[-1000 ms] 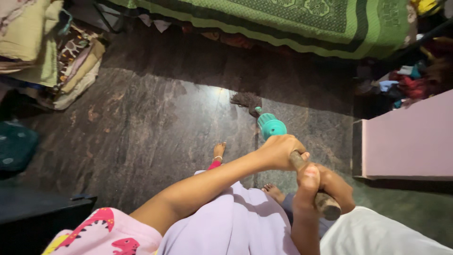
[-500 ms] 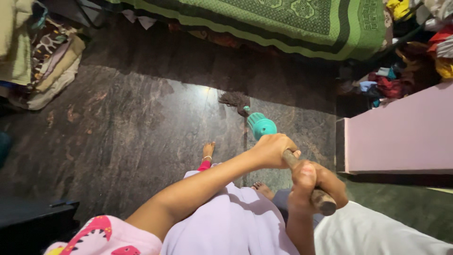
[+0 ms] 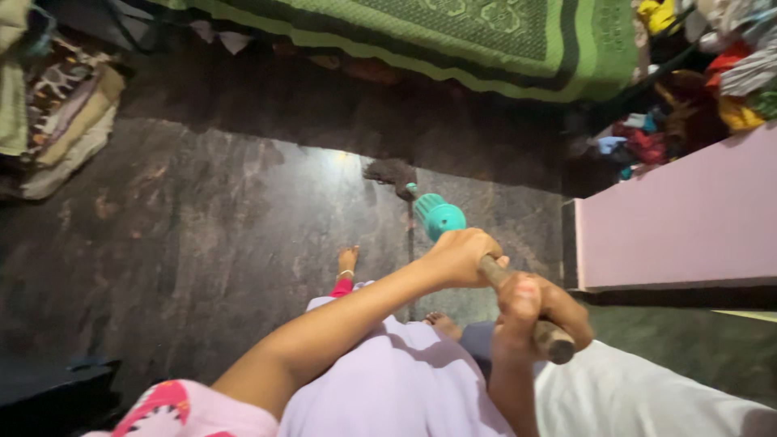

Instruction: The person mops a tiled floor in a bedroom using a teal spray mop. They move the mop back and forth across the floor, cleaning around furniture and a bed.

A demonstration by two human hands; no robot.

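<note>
I hold a mop by its wooden handle [image 3: 544,330] with both hands. My left hand [image 3: 463,256] grips the handle lower down, just behind the teal plastic collar [image 3: 439,215]. My right hand [image 3: 536,307] is closed around the handle's upper end, near my body. The dark mop head [image 3: 391,173] lies on the dark stone floor [image 3: 202,235] in front of me, near the bed. My bare feet [image 3: 348,260] show below the lilac skirt.
A bed with a green patterned cover [image 3: 453,40] spans the top. A pink cabinet or wall edge [image 3: 680,226] stands at the right, with heaped clothes [image 3: 696,89] behind it. Folded cloths [image 3: 57,113] are stacked at the left. A dark object [image 3: 48,392] sits bottom left.
The view has shifted, so the bed and cloth pile sit differently in frame. The mop head stays near the bed; both hands keep their grip on the handle.
</note>
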